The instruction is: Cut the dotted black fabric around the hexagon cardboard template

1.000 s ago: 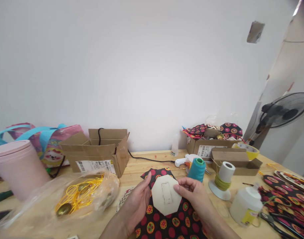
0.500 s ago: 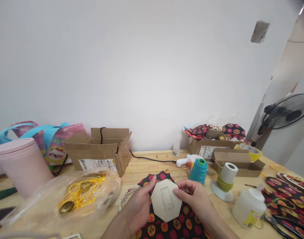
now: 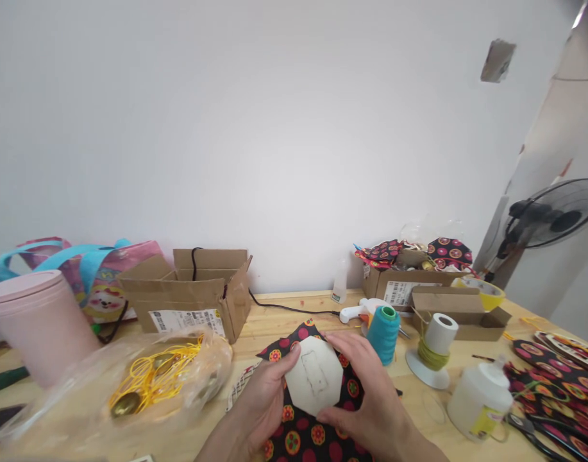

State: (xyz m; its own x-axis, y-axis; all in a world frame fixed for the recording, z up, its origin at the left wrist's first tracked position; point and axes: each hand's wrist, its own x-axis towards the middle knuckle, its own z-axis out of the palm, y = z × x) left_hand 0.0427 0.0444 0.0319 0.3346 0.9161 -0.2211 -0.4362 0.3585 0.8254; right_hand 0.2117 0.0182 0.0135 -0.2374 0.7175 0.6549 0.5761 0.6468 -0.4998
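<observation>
A cream octagonal board (image 3: 315,377) with a rough rectangle drawn on it lies against black cloth (image 3: 294,443) printed with red and orange flowers. My left hand (image 3: 260,401) grips board and cloth from the left, thumb on the board's edge and fingers hidden underneath. Spanning the board's right side is my right hand (image 3: 373,391), closed round it with the thumb at the lower edge and fingers at the upper right edge. The cloth sticks out past the board above and below. A patterned strip (image 3: 240,385) lies partly behind my left hand.
To the right stand a teal thread cone (image 3: 383,335), a spool of green cord (image 3: 433,353), a white glue bottle (image 3: 481,398) and black scissors (image 3: 529,436). Leftward are a plastic bag (image 3: 173,378) with yellow cords, a cardboard box (image 3: 188,295) and a pink tumbler (image 3: 41,327). A white glue gun (image 3: 361,310) lies behind.
The board has turned and shifted slightly up and left with the cloth. My right hand has gone from pinching its right edge to spanning it between thumb and fingers.
</observation>
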